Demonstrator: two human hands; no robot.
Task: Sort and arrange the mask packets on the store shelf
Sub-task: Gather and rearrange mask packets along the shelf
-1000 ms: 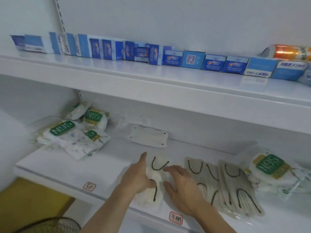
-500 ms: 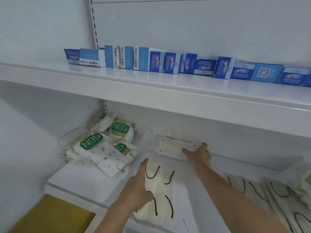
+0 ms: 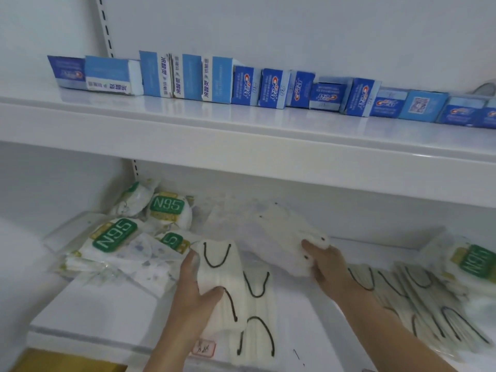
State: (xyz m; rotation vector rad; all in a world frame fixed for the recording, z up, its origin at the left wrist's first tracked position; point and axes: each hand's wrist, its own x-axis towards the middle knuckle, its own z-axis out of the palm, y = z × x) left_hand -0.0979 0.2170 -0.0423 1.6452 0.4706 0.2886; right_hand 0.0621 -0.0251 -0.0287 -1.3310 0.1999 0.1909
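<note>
White black-looped mask packet gripped by left hand, right hand clutching plain white packet

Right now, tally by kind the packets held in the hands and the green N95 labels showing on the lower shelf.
Black-loop mask packet, in the left hand: 1
White mask packet, in the right hand: 1
Green N95 labels: 4 (three at the left, one partly covered; one at the right)
Total: 6
</note>
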